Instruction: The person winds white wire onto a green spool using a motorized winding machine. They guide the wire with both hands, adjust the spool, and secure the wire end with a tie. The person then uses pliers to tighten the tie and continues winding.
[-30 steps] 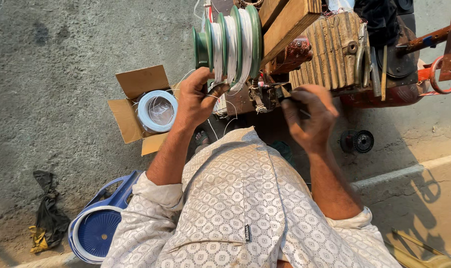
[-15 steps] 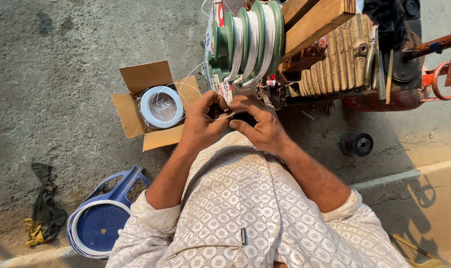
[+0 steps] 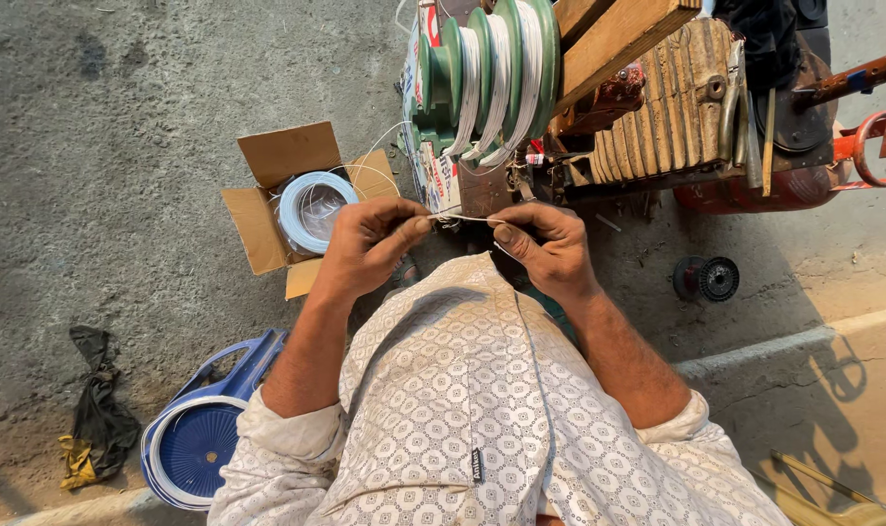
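Your left hand [image 3: 370, 248] and right hand [image 3: 545, 244] each pinch the thin white wire [image 3: 465, 218], stretched between them at 6 o'clock below the green spools [image 3: 487, 78]. It looks light, springy and easily kinked, so grip close to each fingertip.

green spools [image 3: 491, 78] cut off at top edge; wire [image 3: 462, 218] too thin to follow

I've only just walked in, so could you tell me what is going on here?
A person in a patterned shirt holds a thin white wire stretched between the left hand and right hand, pinched in the fingertips. Just ahead stand green spools wound with white wire. An open cardboard box holding a wire coil lies on the ground to the left.
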